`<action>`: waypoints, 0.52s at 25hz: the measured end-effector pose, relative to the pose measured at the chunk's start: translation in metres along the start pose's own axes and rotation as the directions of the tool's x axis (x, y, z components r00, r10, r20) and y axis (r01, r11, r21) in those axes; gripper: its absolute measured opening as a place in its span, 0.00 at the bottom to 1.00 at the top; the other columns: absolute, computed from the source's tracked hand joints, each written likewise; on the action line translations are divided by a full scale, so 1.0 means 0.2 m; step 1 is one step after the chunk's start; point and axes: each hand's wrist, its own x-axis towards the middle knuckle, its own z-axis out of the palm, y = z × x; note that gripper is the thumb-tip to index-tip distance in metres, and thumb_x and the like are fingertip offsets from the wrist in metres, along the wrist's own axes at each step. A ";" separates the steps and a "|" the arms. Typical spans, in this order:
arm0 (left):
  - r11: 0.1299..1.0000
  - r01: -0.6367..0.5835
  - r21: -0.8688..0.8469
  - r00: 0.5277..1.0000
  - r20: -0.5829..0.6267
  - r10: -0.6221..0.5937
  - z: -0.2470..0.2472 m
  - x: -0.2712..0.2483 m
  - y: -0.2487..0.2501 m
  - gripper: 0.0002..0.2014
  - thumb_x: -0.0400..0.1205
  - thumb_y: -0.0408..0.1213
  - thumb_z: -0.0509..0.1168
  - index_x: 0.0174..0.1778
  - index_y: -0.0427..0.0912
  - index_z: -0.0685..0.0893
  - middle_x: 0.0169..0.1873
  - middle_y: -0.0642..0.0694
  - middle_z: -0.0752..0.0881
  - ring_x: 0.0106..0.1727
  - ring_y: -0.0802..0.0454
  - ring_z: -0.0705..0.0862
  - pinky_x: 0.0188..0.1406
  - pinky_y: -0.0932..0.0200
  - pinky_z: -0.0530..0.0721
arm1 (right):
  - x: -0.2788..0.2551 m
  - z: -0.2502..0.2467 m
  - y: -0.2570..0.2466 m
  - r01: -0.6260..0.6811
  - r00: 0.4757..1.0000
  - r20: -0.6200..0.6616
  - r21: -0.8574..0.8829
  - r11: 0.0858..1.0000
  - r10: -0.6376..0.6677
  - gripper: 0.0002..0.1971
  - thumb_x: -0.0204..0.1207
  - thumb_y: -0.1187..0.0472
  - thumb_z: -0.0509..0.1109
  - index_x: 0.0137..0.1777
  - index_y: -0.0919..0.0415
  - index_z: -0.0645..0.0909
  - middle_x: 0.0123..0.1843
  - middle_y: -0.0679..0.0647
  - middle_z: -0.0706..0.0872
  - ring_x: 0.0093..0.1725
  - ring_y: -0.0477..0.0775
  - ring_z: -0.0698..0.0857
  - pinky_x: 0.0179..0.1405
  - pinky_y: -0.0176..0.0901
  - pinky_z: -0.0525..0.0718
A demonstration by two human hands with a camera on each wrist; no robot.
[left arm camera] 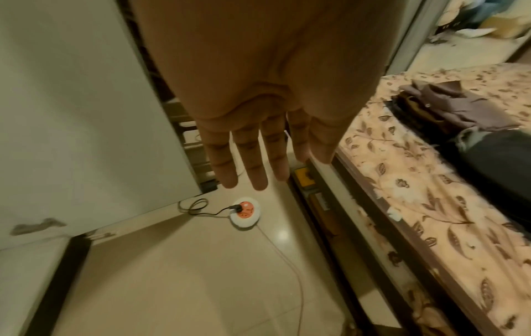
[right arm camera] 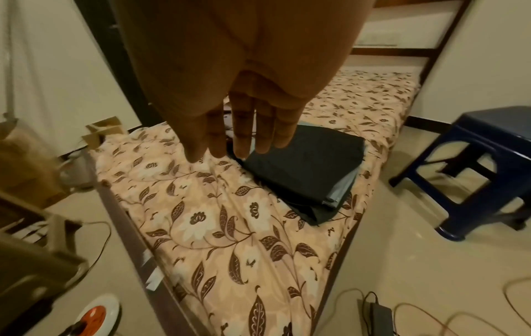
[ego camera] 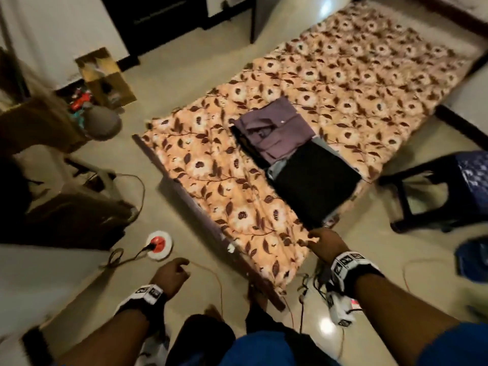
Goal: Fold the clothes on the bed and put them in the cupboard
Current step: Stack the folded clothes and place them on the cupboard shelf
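Observation:
Two folded piles lie on the floral bed [ego camera: 356, 75]: a purple shirt [ego camera: 274, 125] on dark clothes, and beside it a black garment [ego camera: 314, 178] over grey-blue ones, near the bed's right edge. In the right wrist view the black garment [right arm camera: 304, 163] lies just beyond my fingers. My right hand [ego camera: 320, 243] hovers over the bed's near corner, fingers straight, holding nothing. My left hand [ego camera: 171, 273] hangs over the floor left of the bed, empty; in the left wrist view its fingers [left arm camera: 252, 163] are straight above the floor.
A round white-and-orange extension socket [ego camera: 158, 244] with a plug lies on the floor by my left hand, cables trailing near my feet. A blue plastic stool [ego camera: 443, 186] stands right of the bed. A cardboard box [ego camera: 105, 77] and a chair [ego camera: 52, 154] stand at left.

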 end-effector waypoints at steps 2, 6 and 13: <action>0.990 -0.141 -0.011 0.988 0.059 0.141 0.03 0.20 0.37 0.16 0.81 0.33 0.69 0.66 0.43 0.82 0.54 0.41 0.87 0.61 0.43 0.84 0.55 0.62 0.77 | 0.04 -0.02 0.14 -0.094 0.995 -0.014 0.124 0.988 0.096 0.17 0.76 0.53 0.73 0.61 0.62 0.84 0.64 0.60 0.84 0.66 0.60 0.80 0.63 0.42 0.73; 0.948 -0.283 -0.147 0.947 0.116 0.301 0.13 0.68 1.01 0.13 0.82 0.31 0.68 0.61 0.46 0.83 0.48 0.46 0.85 0.48 0.44 0.83 0.48 0.59 0.81 | 0.24 0.00 0.32 -0.232 0.967 -0.023 0.316 0.920 0.252 0.15 0.77 0.58 0.72 0.62 0.62 0.84 0.65 0.60 0.83 0.66 0.60 0.80 0.63 0.41 0.73; 0.831 -0.054 -0.554 0.998 -0.051 0.031 0.50 1.59 1.57 0.33 0.76 0.35 0.76 0.75 0.37 0.69 0.59 0.41 0.79 0.57 0.43 0.79 0.54 0.59 0.76 | 1.02 0.17 0.68 -0.273 0.824 -0.038 0.847 0.456 0.565 0.27 0.74 0.51 0.75 0.70 0.59 0.76 0.67 0.58 0.82 0.63 0.58 0.82 0.63 0.46 0.77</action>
